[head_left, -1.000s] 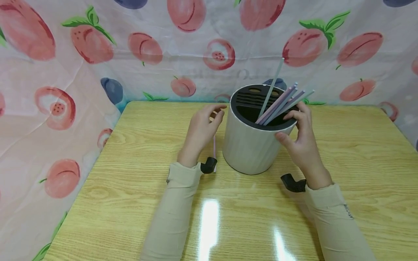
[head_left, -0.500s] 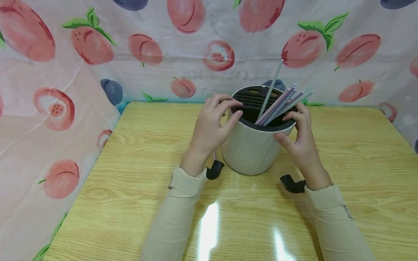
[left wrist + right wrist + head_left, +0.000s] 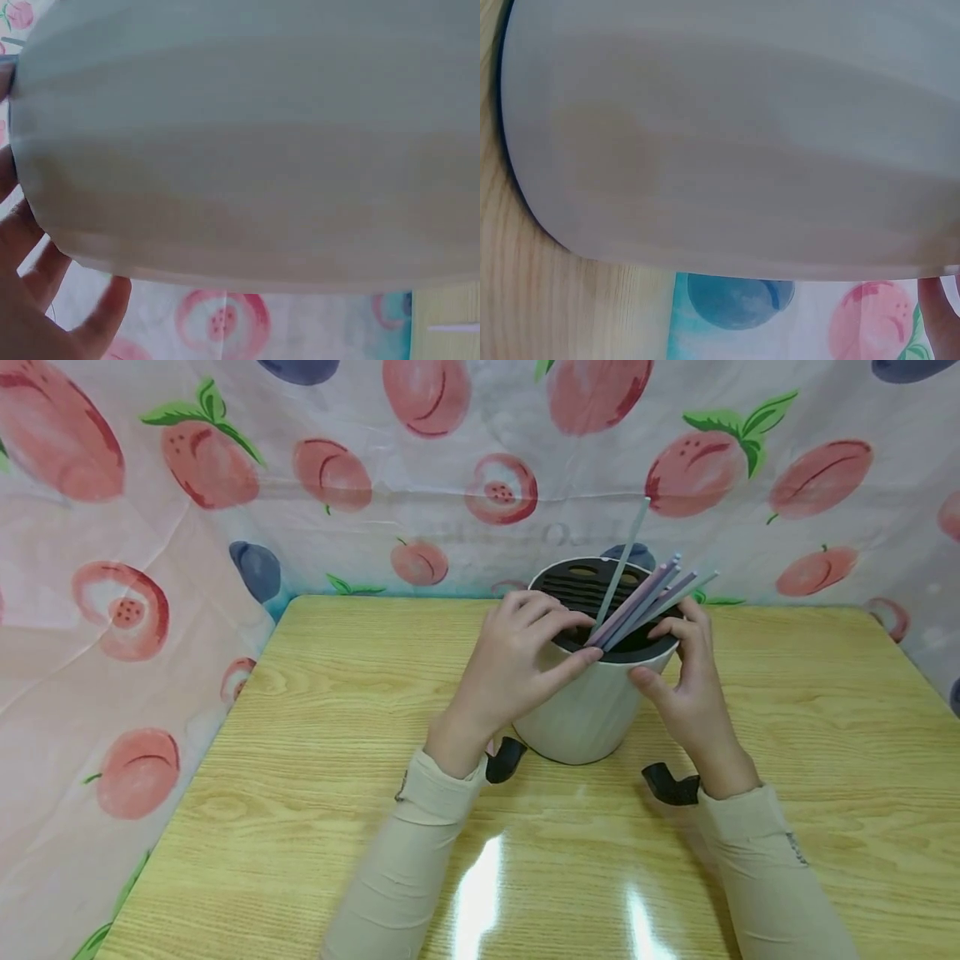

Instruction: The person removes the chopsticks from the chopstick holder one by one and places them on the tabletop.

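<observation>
A white round utensil holder [image 3: 570, 718] with a black slotted top stands on the table. Several thin pastel straws [image 3: 651, 602], pink, purple and pale blue, lean to the right in its wide opening; one pale straw [image 3: 627, 556] stands more upright. My left hand [image 3: 513, 660] reaches over the holder's near-left rim, thumb and index finger apart at the lower part of the straws. With my right hand [image 3: 693, 685] I grip the right rim, thumb outside and fingers over the edge. Both wrist views are mostly filled by the holder's side.
A pink straw [image 3: 454, 328] lies on the table left of the holder, mostly hidden by my left wrist in the head view. The wood-grain table [image 3: 300, 735] extends to both sides. A fruit-print cloth [image 3: 337, 535] hangs behind it and along the left.
My left hand has moved right, from beside the holder to over its rim and up to the straws. My right hand keeps its grip on the rim, and the holder stays put.
</observation>
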The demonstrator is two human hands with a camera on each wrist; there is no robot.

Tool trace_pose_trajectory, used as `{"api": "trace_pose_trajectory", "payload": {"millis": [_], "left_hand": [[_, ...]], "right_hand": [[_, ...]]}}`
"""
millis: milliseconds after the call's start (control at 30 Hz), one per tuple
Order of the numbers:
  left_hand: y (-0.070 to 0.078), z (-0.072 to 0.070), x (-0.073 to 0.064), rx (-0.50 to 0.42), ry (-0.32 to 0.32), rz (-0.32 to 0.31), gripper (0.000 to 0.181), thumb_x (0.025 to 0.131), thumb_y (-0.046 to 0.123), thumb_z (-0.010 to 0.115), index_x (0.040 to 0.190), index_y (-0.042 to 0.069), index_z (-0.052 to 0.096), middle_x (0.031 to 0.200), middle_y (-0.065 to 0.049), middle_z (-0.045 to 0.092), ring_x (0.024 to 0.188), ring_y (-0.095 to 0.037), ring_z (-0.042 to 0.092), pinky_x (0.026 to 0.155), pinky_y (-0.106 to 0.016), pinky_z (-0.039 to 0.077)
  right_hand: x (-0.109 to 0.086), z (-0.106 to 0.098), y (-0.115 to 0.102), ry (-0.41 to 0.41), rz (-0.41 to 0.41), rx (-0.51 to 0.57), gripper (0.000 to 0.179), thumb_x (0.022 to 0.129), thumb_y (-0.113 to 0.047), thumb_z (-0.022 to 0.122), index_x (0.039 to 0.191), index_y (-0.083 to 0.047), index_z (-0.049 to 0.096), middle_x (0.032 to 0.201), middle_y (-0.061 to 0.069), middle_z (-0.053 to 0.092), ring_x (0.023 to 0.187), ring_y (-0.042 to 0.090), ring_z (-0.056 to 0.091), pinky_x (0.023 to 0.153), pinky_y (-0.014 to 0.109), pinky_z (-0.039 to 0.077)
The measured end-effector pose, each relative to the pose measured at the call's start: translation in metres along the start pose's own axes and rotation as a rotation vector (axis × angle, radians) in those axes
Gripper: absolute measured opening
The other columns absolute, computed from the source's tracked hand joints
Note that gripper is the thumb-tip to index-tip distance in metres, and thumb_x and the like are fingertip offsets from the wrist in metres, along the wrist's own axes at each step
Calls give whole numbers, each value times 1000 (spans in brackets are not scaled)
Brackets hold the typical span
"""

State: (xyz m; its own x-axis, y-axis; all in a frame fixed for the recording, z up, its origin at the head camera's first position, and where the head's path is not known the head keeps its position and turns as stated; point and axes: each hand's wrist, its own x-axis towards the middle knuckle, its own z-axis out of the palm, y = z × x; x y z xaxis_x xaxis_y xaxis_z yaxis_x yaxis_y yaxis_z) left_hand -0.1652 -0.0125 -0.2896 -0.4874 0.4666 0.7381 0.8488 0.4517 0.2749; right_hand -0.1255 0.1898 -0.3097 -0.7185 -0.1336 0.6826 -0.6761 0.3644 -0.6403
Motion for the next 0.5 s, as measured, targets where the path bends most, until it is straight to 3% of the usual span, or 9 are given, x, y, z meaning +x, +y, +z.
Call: {"api": "trace_pose_trajectory", "payload": {"millis": [267, 500], "left_hand": [[10, -3, 0, 28, -63, -48, 25, 86, 37, 57, 100, 18, 67, 91, 9, 63, 100, -12, 47, 97, -36, 27], [12, -1, 1, 12, -50, -60, 22, 88, 34, 56, 96, 18, 68, 90, 9, 64, 97, -10, 48, 98, -36, 25]], "right_hand": [[1, 0, 0, 1, 13, -4, 66, 83, -47, 56, 103, 13, 36, 140, 16, 19, 124, 21, 22, 98, 27, 23], [1, 0, 1, 0, 4, -4, 66, 83, -47, 56, 103, 13, 35, 139, 16, 19, 123, 21, 22, 97, 27, 24]]}}
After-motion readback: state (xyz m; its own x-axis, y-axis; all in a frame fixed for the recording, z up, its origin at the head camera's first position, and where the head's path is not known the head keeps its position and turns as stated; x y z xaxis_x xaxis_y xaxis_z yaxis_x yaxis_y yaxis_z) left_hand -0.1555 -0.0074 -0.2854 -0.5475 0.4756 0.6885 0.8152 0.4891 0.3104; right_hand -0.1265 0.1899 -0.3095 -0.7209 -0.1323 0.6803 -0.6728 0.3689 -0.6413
